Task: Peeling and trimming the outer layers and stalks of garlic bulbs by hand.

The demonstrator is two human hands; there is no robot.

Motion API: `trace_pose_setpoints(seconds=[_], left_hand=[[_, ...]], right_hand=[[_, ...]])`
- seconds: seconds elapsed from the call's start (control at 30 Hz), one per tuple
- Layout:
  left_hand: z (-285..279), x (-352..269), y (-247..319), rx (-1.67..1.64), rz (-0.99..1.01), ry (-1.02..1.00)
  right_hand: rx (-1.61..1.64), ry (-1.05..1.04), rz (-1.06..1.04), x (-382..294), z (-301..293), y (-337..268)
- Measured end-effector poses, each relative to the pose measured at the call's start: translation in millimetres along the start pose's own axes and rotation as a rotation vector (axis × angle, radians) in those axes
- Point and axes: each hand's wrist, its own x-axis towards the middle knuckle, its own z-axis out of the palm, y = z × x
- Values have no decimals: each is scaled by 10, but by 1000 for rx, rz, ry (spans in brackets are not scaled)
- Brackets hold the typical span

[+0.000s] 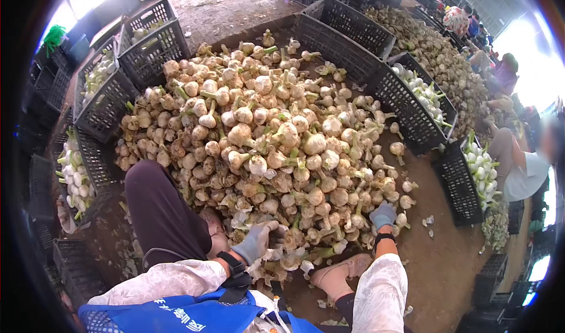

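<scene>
A large heap of garlic bulbs [282, 134] with short cut stems lies on the ground before me, many with brown, soil-stained skins. My left hand [260, 241], in a grey glove, is at the near edge of the heap with its fingers curled. Whether anything is inside those fingers is hidden. Under and beside it are loose papery garlic skins [287, 260]. My right hand [383, 217], gloved too, reaches down to the bulbs at the heap's right edge. Its fingertips are against the pile, and I cannot tell if they grip a bulb.
Black plastic crates ring the heap. Peeled white garlic fills one on the left [76, 174], one at right [423, 95] and another [480, 174] farther right. A crate [344, 37] stands behind. A second garlic heap [423, 50] and seated people [527, 169] are at right.
</scene>
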Motion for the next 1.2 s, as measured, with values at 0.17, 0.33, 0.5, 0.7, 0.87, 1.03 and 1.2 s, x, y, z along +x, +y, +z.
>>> trace_pose_setpoints(seconds=[0.17, 0.33, 0.5, 0.7, 0.87, 1.03, 1.2], left_hand=[[207, -40, -5, 100, -95, -125], [547, -442, 110, -86, -11, -534], [538, -681, 317, -308, 94, -600], [393, -1035, 456, 585, 738, -509], [251, -1084, 365, 368, 765, -485], [184, -1088, 340, 282, 692, -469], [239, -1153, 352, 309, 678, -501]], right_hand=[[-198, 126, -57, -647, -678, 45], [998, 170, -460, -1891, -778, -468], [1328, 219, -498, -3003, -481, -1163], [1759, -239, -326, -3084, -881, -1027], [1883, -248, -334, -3146, -692, -1217], [1994, -401, -220, -3258, -727, -1196], [2026, -413, -284, -3252, -559, -1070]])
